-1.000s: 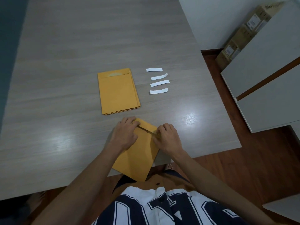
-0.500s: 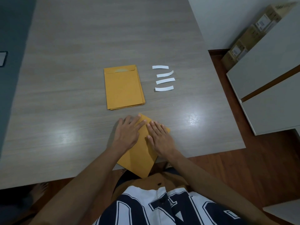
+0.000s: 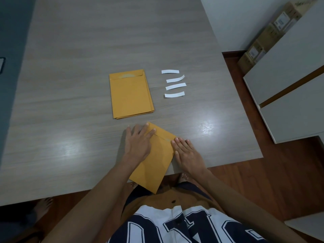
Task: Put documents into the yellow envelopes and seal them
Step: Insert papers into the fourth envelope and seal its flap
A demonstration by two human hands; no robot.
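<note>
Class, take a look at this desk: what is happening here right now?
A person is sealing a yellow envelope at the near edge of the table. The left hand and right hand press flat on its folded flap, fingers straight. The envelope's lower end overhangs the table edge. Farther back lies a stack of yellow envelopes, with four white paper strips beside it on the right.

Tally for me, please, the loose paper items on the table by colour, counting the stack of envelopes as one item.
Yellow: 2, the envelope stack and the single envelope under the left hand and right hand.
White: 4 paper strips.
Total: 6.
</note>
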